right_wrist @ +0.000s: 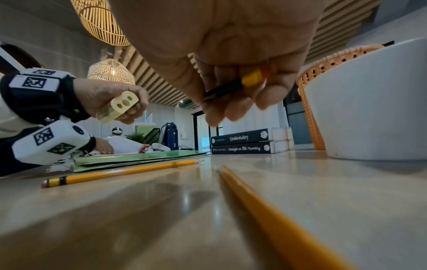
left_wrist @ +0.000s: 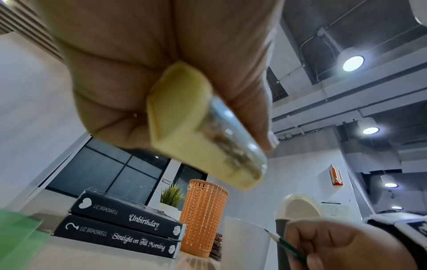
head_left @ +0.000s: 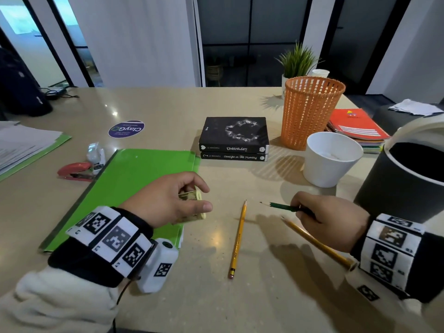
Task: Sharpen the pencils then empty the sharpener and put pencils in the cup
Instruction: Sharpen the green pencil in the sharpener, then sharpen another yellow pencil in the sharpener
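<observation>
My left hand (head_left: 168, 203) grips a pale yellow pencil sharpener (head_left: 192, 205) above the green folder's right edge; its clear shavings chamber (left_wrist: 233, 140) holds shavings, and its holed face (right_wrist: 124, 104) points toward my right hand. My right hand (head_left: 329, 217) holds a short green pencil (head_left: 281, 207) near its back end, sharp tip pointing left, apart from the sharpener. A yellow pencil (head_left: 237, 239) lies on the table between the hands. Another yellow pencil (head_left: 317, 243) lies under my right wrist. A white cup (head_left: 331, 159) stands behind the right hand.
Two stacked black books (head_left: 234, 138) lie at the centre back. An orange mesh basket (head_left: 310, 109) stands behind the cup, a dark bin (head_left: 406, 183) with a raised white lid at the right. A green folder (head_left: 125, 188), red stapler (head_left: 75, 171) and paper stack (head_left: 21, 143) lie to the left.
</observation>
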`<state>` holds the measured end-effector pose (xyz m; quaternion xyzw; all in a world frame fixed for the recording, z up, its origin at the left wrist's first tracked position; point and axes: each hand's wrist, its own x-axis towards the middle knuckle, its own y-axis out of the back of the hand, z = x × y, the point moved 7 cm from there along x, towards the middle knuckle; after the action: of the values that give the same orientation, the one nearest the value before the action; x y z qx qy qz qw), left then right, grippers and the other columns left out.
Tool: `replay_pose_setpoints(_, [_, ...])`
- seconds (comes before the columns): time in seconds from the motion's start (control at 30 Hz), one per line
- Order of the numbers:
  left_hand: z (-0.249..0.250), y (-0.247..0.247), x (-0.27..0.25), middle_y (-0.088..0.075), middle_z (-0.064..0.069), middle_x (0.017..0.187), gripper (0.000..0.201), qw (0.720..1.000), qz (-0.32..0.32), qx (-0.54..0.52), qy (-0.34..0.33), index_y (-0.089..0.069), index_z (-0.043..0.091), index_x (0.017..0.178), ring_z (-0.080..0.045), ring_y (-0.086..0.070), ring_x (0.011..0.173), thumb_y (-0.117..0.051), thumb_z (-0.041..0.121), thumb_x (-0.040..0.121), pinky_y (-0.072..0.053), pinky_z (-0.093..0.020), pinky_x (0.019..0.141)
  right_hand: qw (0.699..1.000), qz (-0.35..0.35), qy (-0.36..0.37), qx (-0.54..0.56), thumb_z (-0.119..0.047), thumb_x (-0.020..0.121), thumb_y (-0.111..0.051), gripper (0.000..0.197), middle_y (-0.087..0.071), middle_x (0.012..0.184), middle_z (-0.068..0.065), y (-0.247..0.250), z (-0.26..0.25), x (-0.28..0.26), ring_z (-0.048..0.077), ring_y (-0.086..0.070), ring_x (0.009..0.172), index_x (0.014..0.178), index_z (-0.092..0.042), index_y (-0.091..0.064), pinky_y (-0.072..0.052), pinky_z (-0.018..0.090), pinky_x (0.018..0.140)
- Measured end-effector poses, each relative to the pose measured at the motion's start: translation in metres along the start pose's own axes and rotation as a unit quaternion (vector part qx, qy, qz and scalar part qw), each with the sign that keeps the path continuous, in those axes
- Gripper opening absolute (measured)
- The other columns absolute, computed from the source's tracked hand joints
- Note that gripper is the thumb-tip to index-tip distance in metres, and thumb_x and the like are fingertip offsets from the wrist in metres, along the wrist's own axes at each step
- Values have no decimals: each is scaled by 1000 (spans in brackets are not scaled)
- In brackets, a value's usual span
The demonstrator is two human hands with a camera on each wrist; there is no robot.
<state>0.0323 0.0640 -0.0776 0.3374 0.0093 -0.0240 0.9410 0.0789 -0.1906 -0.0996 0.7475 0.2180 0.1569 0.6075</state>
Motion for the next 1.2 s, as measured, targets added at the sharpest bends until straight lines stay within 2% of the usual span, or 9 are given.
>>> replay_pose_setpoints(0.17, [-2, -1, 2, -53, 4, 81, 24, 1000, -5, -31, -5, -59, 39, 93, -5, -56, 69, -71, 42, 72, -47, -24, 66, 1000, -11, 0, -17, -35, 93, -41, 18, -56, 90, -5, -7, 1, 3, 16, -55, 82, 109, -32, -49, -46, 27, 72])
replay_pose_setpoints(0.33, [-5, 0, 0, -58, -9, 99, 26, 999, -2, -43, -3, -55, 46, 96, -23, -63, 89, -68, 42, 73, -52, -38, 81, 996, -21, 46, -67, -37, 91, -45, 23, -55, 104, -11, -11, -5, 5, 12, -47, 98, 108, -33, -59, -39, 23, 83])
replay_pose_setpoints(0.4, [-5, -1, 0, -58, -10, 102, 25, 999, 1, -47, -3, -56, 44, 97, -22, -63, 90, -68, 35, 77, -52, -37, 82, 995, -37, 52, -78, -37, 91, -46, 24, -53, 104, -13, -14, -6, 6, 11, -44, 99, 109, -34, -60, -37, 22, 83])
replay_pose_setpoints(0.5, [-6, -3, -1, -59, -9, 100, 26, 999, -1, -54, -1, -57, 45, 95, -19, -65, 87, -69, 41, 72, -53, -37, 82, 992, -75, 46, -88, -36, 90, -47, 24, -55, 102, -12, -20, -5, 7, 11, -46, 98, 110, -33, -60, -41, 24, 83])
replay_pose_setpoints(0.6, [-8, -6, -1, -59, -7, 94, 26, 998, -7, -66, 4, -59, 41, 94, -20, -66, 85, -73, 30, 75, -54, -37, 79, 989, -98, 44, -104, -40, 88, -48, 24, -58, 101, -10, -25, -4, 7, 13, -50, 97, 107, -33, -61, -44, 28, 84])
replay_pose_setpoints(0.73, [-7, -7, 0, -61, -3, 85, 35, 997, -9, -82, 5, -59, 35, 96, -21, -65, 83, -78, 27, 68, -54, -34, 75, 984, -125, 35, -120, -46, 84, -52, 25, -60, 96, -7, -32, -5, 6, 16, -54, 91, 101, -31, -62, -47, 31, 81])
replay_pose_setpoints(0.97, [-4, -1, -4, -67, -3, 83, 45, 991, 2, -131, -1, -60, 28, 96, -11, -66, 78, -79, 32, 55, -54, -25, 71, 984, -152, 26, -93, -43, 83, -58, 22, -56, 91, -9, -36, -4, 6, 15, -54, 86, 101, -32, -59, -48, 30, 78])
replay_pose_setpoints(1.03, [-6, 0, -5, -69, 1, 83, 49, 990, -2, -138, -2, -61, 31, 93, -10, -67, 79, -85, 40, 52, -53, -26, 71, 984, -158, 21, -84, -43, 82, -59, 21, -55, 91, -9, -36, -4, 5, 14, -53, 86, 100, -32, -58, -49, 30, 78])
replay_pose_setpoints(1.2, [-9, 6, -9, -69, 11, 85, 65, 991, -9, -134, -15, -64, 41, 89, -9, -67, 85, -75, 71, 32, -51, -27, 80, 985, -159, 10, -71, -46, 80, -60, 21, -57, 92, -10, -35, -2, 4, 13, -53, 86, 95, -32, -58, -50, 31, 78])
